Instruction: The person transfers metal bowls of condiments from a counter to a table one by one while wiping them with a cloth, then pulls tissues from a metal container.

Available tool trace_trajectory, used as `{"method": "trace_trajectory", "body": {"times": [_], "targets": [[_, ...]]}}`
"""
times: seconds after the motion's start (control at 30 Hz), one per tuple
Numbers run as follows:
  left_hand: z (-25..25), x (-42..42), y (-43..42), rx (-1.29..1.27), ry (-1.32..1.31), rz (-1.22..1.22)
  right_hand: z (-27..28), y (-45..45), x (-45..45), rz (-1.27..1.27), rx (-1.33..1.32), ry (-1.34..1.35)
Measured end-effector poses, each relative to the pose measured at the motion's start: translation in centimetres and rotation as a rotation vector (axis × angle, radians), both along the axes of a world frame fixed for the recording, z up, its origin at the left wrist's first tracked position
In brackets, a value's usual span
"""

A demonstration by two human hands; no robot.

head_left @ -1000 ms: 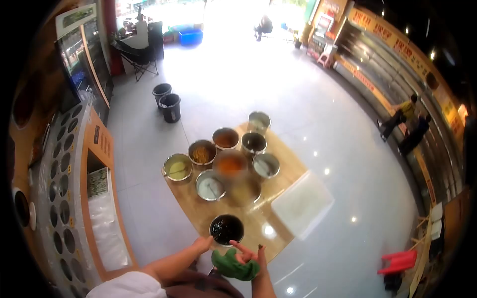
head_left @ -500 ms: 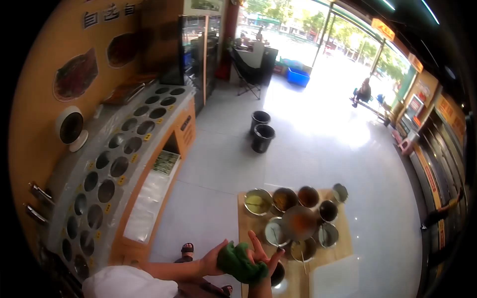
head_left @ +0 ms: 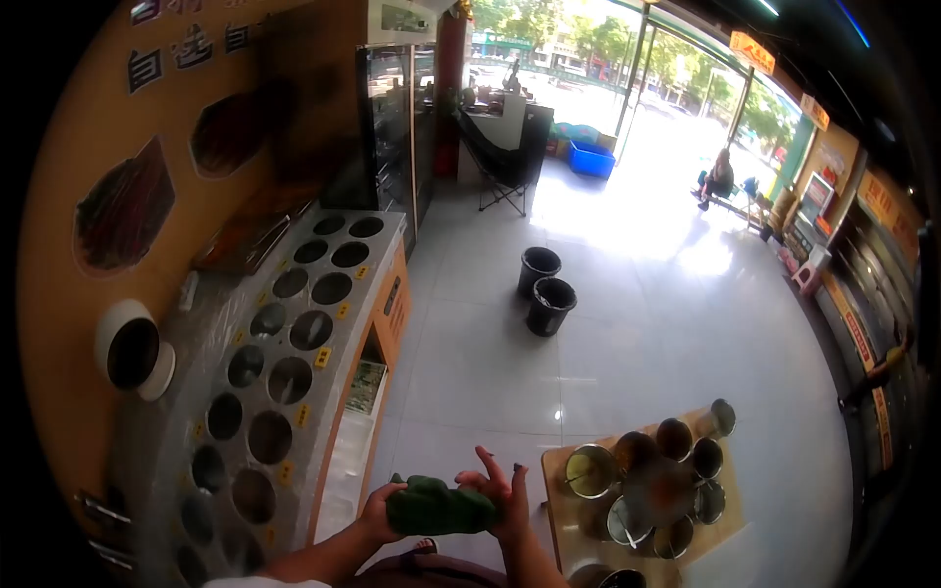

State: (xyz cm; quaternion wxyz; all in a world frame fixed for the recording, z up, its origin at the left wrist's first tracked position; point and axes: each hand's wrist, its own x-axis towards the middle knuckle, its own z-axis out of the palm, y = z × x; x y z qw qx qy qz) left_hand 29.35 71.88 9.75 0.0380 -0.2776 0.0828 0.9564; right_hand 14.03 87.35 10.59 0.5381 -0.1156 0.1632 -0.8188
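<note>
A bunched green cloth (head_left: 441,506) hangs between my two hands at the bottom centre. My left hand (head_left: 378,512) grips the cloth's left end. My right hand (head_left: 502,495) touches its right end, with the thumb side against the cloth and some fingers stretched up and apart. To the right, a wooden table (head_left: 569,524) carries several round metal pots, one with pale yellow contents (head_left: 591,470) and others with dark, white or reddish contents. Neither hand touches the pots.
On the left runs a steel counter (head_left: 358,294) with rows of round holes. Two black bins (head_left: 552,306) stand on the floor ahead. Farther back are a black folding chair (head_left: 500,162), a blue crate (head_left: 591,159) and a seated person (head_left: 720,178). Another person's arm shows at the right edge.
The view has swung left, so the counter fills more of it and the pots lie at the lower right. My hands have moved from beside the dark pot with the green cloth.
</note>
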Motion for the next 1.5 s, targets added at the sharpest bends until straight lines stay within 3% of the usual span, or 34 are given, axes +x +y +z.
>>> {"method": "trace_trajectory", "body": {"times": [0.27,0.5,0.53,0.57,0.63,0.77,0.97,1.23,1.5], "targets": [[-3.7,-5.3,-5.2,0.053,-0.006,0.132,-2.1,-5.6,-4.7,-0.044,0.117,-0.091],[0.5,-10.5,-7.4,-0.136,-0.042,0.117,-4.0,-7.7,-11.5,-0.165,0.258,0.032],[3.3,-11.6,-7.0,-0.235,-0.016,0.069,-4.7,-7.8,-12.1,-0.197,0.243,-0.003],[1.8,-12.0,-7.5,-0.51,0.043,-0.012,-5.9,-7.6,-12.2,-0.256,0.292,-0.034],[2.6,-12.3,-8.1,-0.564,0.158,-0.127,-5.3,-8.2,-12.4,-0.379,0.294,0.103],[2.1,-15.2,-7.6,-0.667,0.241,-0.376,-1.5,-6.8,-12.1,-0.506,0.199,0.042],[2.4,-18.1,-4.6,-0.692,0.359,-0.864,2.2,-0.8,-3.5,-1.003,0.172,-0.031],[2.2,-16.6,5.0,-0.627,0.57,-1.383,0.9,8.2,13.1,-1.653,0.103,-0.195],[1.9,-9.6,16.3,-0.617,0.713,-1.678,0.3,14.5,26.9,-1.994,0.114,-0.242]]}}
